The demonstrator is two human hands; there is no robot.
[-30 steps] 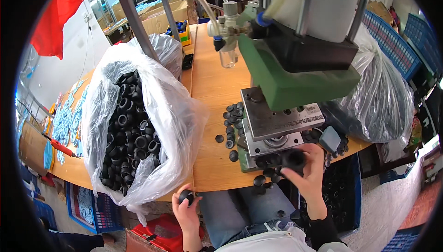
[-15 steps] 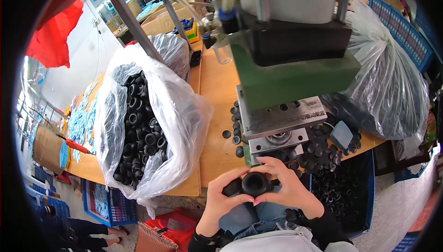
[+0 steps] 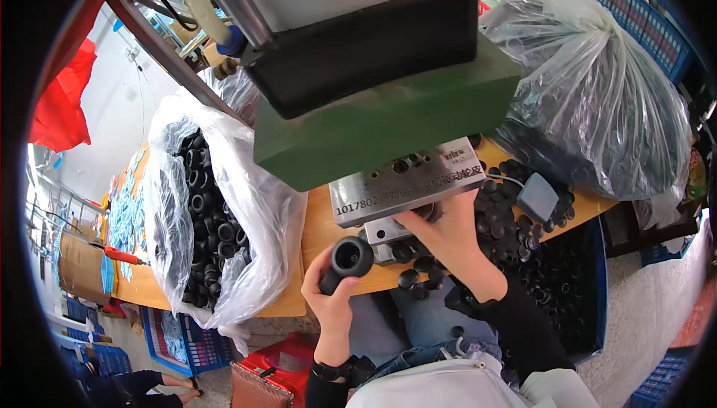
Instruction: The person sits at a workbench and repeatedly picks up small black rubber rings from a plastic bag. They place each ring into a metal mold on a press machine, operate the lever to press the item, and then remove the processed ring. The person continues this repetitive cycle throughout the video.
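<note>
My left hand [image 3: 328,292] is closed round a black rubber sleeve [image 3: 351,257], its hollow round end tilted up. It is held off the table's front edge, left of the press. My right hand [image 3: 452,240] reaches in under the engraved steel die block [image 3: 407,184] of the press, above the lower steel plate [image 3: 381,232]. The die block hides most of its fingers; the thumb points left, and what they hold cannot be made out. Small black rubber discs [image 3: 409,279] lie near the lower plate. One black disc [image 3: 457,331] shows against my jeans.
The press's green head [image 3: 388,120] hangs over my right hand. A white plastic bag [image 3: 276,243] of black rubber parts stands left. At right are a grey box [image 3: 538,197], more discs, a full clear bag [image 3: 597,102] and a blue crate [image 3: 601,288].
My hands, together round black rubber before my lap, have separated. The left has moved left and up with the sleeve; the right has gone under the die block. The view has shifted.
</note>
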